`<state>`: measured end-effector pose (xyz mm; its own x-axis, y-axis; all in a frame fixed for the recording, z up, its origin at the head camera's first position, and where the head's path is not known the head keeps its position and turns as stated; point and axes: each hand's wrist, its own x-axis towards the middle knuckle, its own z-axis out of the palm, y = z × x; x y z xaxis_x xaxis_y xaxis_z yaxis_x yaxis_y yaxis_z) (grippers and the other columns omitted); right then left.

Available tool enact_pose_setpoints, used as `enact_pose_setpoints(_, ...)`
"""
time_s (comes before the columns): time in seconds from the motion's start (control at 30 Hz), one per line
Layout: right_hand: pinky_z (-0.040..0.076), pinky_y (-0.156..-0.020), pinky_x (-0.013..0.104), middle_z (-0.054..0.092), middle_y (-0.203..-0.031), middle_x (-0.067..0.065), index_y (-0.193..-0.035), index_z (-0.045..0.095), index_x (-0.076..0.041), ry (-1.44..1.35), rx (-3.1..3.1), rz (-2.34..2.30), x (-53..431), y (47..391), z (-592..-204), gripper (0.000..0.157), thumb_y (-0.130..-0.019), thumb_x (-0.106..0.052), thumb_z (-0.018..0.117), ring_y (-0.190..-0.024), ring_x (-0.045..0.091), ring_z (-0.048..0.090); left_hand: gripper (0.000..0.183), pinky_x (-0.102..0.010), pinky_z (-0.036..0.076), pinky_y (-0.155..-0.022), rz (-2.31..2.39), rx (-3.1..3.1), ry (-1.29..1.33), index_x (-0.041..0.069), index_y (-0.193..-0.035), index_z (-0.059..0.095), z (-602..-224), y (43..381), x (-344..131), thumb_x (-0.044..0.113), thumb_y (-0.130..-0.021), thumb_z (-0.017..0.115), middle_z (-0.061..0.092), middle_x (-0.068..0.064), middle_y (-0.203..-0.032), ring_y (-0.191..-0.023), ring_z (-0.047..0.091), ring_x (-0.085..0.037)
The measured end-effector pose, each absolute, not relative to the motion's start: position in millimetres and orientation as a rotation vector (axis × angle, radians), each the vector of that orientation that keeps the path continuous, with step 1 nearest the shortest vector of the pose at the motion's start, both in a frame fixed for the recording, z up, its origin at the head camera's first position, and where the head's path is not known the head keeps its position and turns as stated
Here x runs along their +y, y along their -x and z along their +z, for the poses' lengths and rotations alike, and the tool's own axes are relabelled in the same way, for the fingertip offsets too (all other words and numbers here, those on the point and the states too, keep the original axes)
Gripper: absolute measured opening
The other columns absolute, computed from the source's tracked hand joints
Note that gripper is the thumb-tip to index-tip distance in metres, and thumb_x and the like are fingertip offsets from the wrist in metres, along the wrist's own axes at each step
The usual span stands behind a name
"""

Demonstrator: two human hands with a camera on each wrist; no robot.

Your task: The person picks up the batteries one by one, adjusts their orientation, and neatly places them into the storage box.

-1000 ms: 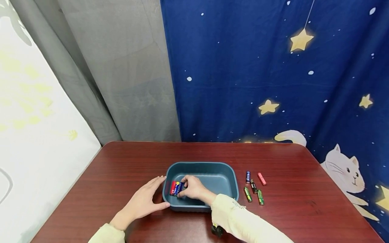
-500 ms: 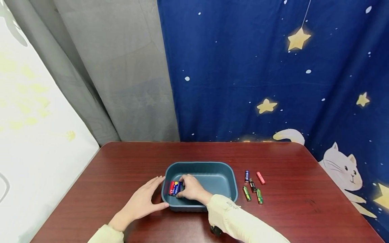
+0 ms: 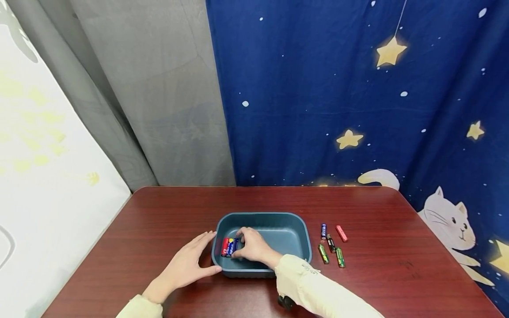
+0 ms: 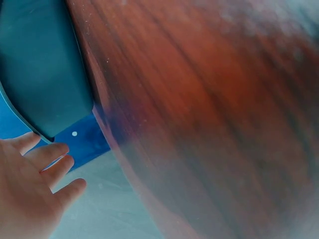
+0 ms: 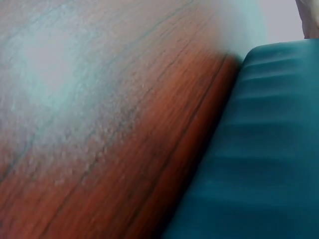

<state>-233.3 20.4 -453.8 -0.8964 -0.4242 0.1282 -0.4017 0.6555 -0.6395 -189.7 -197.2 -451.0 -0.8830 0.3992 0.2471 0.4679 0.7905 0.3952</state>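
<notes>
A blue-green rectangular tray sits on the table, and its inside left end holds a short row of batteries. A red battery lies leftmost, with a blue battery with a yellow end beside it. At the row's right side, my right hand reaches into the tray and pinches another blue battery between thumb and fingers. My left hand spreads its fingers and thumb against the tray's outer left side. In the left wrist view, the fingertips touch the tray's rim.
To the tray's right, several loose batteries lie on the dark red wooden table: a blue battery, a pink-red battery, a black battery and green batteries. A blue star-patterned curtain hangs behind the table.
</notes>
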Motion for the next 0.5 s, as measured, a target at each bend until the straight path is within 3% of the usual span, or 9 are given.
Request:
enact_pose_setpoints(0.23,0.043,-0.064,0.021,0.055,-0.085,0.007,-0.107,0.057,-0.001,0.824,2.77,-1.134,34,234,-446,0.052,-0.065,-0.021,0.08,-0.073,0.014,0.05,0.086,-0.051,0.04,-0.093,-0.679,-2.839,0.674,0.017,-0.138,0.04,-450,190,-197,0.062,-0.069,0.064,0.044,-0.007,-0.137,-0.126,0.038,-0.027)
enact_pose_setpoints(0.5,0.046,-0.076,0.025,0.056,-0.097,0.01,-0.114,0.055,-0.001,0.979,2.672,-1.161,52,228,-439,0.053,-0.069,-0.017,0.078,-0.087,0.022,0.054,0.085,-0.05,0.039,-0.093,-0.674,-2.826,0.681,0.016,-0.137,0.041,-451,189,-196,0.061,-0.069,0.065,0.045,-0.008,-0.136,-0.126,0.039,-0.028)
